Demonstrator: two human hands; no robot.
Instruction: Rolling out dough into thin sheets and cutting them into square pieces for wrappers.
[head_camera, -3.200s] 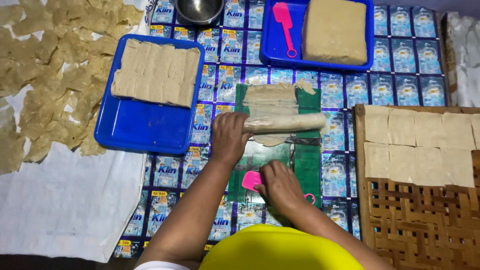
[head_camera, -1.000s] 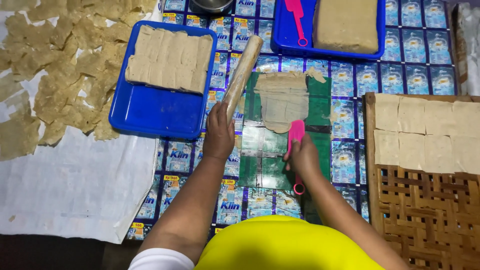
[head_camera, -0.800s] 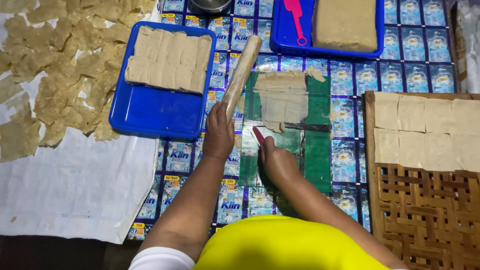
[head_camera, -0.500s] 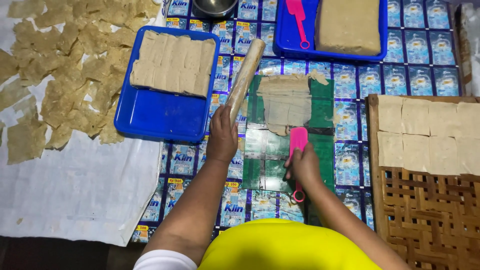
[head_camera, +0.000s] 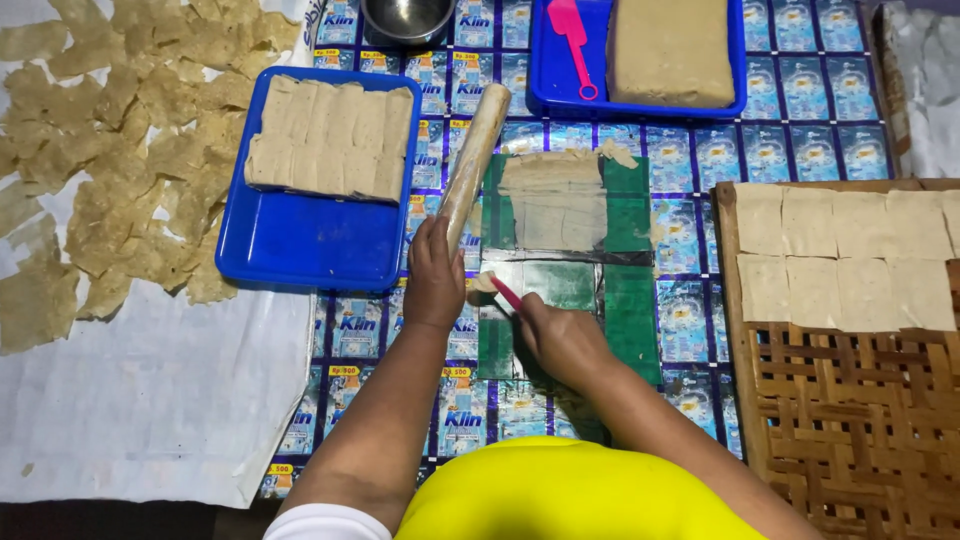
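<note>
**A:** So what's being held where? The rolling pin (head_camera: 474, 165) is gripped at its near end by the left hand (head_camera: 434, 278), fingers wrapped round it. Its long axis runs up and away from that hand, tilted a bit to the right, along the left edge of the green mat (head_camera: 628, 300).

**B:** Yep, and the pink scraper (head_camera: 506, 293) is clasped in the right hand (head_camera: 562, 338), blade poked out toward the left hand. A little scrap of dough (head_camera: 483, 284) is seen just at the blade tip, basically between the two hands.

**A:** And the rolled sheet of dough (head_camera: 550, 198)?

**B:** Laid flat on the mat, further out from both hands, just right of the pin. The right hand is nearer to it, though neither is touching. The blue tray (head_camera: 300, 245) of cut pieces is left of the left hand.
</note>
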